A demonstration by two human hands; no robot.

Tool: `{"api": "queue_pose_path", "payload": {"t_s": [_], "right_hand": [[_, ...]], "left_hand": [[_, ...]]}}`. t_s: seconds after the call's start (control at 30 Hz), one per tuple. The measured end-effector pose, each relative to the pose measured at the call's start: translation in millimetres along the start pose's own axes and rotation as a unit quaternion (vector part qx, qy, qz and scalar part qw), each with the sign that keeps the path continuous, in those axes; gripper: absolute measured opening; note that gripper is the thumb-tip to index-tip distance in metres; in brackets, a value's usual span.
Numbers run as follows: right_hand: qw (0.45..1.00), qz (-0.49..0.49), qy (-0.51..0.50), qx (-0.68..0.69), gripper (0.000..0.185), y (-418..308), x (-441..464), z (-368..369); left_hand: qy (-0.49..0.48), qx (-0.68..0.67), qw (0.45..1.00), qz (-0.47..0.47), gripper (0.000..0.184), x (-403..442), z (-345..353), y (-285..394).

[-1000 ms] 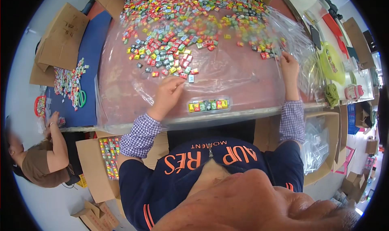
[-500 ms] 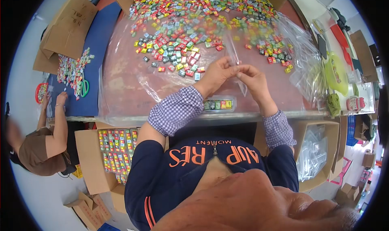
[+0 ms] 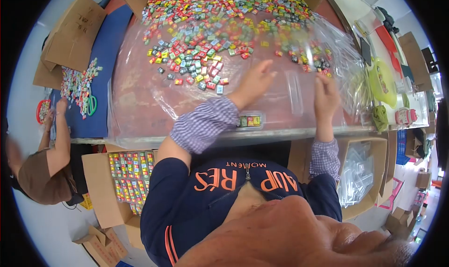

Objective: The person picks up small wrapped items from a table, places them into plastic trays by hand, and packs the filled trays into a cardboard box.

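Observation:
My left hand [image 3: 255,83] reaches over the table, fingers stretched out with nothing visible in them. Its sleeve cuff partly covers a small clear tray [image 3: 262,121] filled with a row of coloured cubes near the table edge. On the right, my right hand [image 3: 326,96] is raised with fingers pinched together; a blurred clear plastic strip [image 3: 309,54] extends from just beyond its fingertips. Between my hands a long clear plastic piece [image 3: 294,93] lies on the table. Beyond them are many small wrapped cubes [image 3: 206,63] in red, green, yellow and black.
Clear plastic sheeting [image 3: 348,80] lies at the right, beside a yellow-green basket [image 3: 384,82]. Below the table edge stand a box of filled packs [image 3: 131,173] and a box of clear plastic pieces [image 3: 360,173]. At left a co-worker [image 3: 47,173] sits by a blue surface [image 3: 100,112].
My hands were together, holding clear plastic. They have parted: the right moved right and the left opened. One clear piece now lies between them.

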State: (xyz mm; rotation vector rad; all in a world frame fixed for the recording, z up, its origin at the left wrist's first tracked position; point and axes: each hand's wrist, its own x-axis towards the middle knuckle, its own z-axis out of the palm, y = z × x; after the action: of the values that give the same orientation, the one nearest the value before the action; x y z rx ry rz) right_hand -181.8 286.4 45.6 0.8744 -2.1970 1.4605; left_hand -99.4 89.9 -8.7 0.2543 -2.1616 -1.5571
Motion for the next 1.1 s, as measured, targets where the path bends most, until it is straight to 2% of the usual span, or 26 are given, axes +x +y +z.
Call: {"api": "queue_pose_path", "payload": {"t_s": [0.07,0.1,0.17,0.2,0.23,0.27,0.33,0.37,0.4,0.43,0.5,0.67,0.77,0.8,0.9,1.03,1.1], "right_hand": [[0.987,0.022,-0.156,-0.004,0.020,4,-18,12],[0.987,0.027,-0.159,-0.001,0.020,-5,-24,17],[0.934,0.003,-0.351,0.073,0.028,-27,-30,26],[0.934,0.006,-0.349,0.081,0.028,-25,-28,24],[0.924,-0.118,-0.362,-0.037,0.031,-15,-24,14],[0.886,-0.240,-0.365,-0.154,0.035,0,-19,3],[0.903,-0.222,-0.314,-0.189,0.035,56,-7,-19],[0.888,-0.181,-0.293,-0.304,0.033,66,3,-27],[0.858,-0.132,-0.263,-0.421,0.031,67,15,-36],[0.855,-0.123,-0.257,-0.434,0.031,66,21,-40],[0.962,-0.066,-0.112,-0.242,0.027,58,23,-43],[0.954,-0.011,-0.088,-0.286,0.021,71,28,-59],[0.928,-0.086,-0.173,-0.320,0.016,70,22,-58],[0.928,-0.086,-0.176,-0.318,0.016,75,21,-56],[0.881,-0.028,-0.248,-0.403,0.016,94,19,-46],[0.909,-0.016,-0.232,-0.346,0.012,93,26,-56],[0.899,-0.037,-0.242,-0.363,0.015,92,24,-56]], "left_hand": [[0.011,-0.010,0.998,-0.053,0.041,-12,-33,-8],[0.033,-0.021,0.997,-0.070,0.037,-18,-49,-21],[0.112,-0.018,0.991,-0.068,0.035,-31,-91,-31],[0.148,-0.007,0.987,-0.064,0.032,-38,-110,-35],[0.187,0.004,0.981,-0.059,0.029,-44,-126,-38],[0.189,0.010,0.980,-0.062,0.029,-51,-140,-35],[0.142,0.148,0.978,-0.033,0.025,-66,-160,-21],[0.115,0.211,0.970,-0.020,0.023,-74,-164,-15],[0.108,0.205,0.973,-0.017,0.023,-78,-163,-11],[0.090,0.209,0.974,0.011,0.021,-76,-158,-8],[0.049,0.216,0.973,0.065,0.018,-77,-146,-3],[0.049,0.173,0.982,0.060,0.016,-78,-138,-2],[0.029,0.151,0.987,0.039,0.017,-78,-141,3],[0.030,0.152,0.987,0.036,0.017,-79,-139,4],[0.020,0.140,0.989,0.046,0.016,-77,-133,10],[0.034,0.148,0.987,0.048,0.014,-83,-139,14],[0.046,0.157,0.986,0.030,0.013,-92,-147,11]]}}
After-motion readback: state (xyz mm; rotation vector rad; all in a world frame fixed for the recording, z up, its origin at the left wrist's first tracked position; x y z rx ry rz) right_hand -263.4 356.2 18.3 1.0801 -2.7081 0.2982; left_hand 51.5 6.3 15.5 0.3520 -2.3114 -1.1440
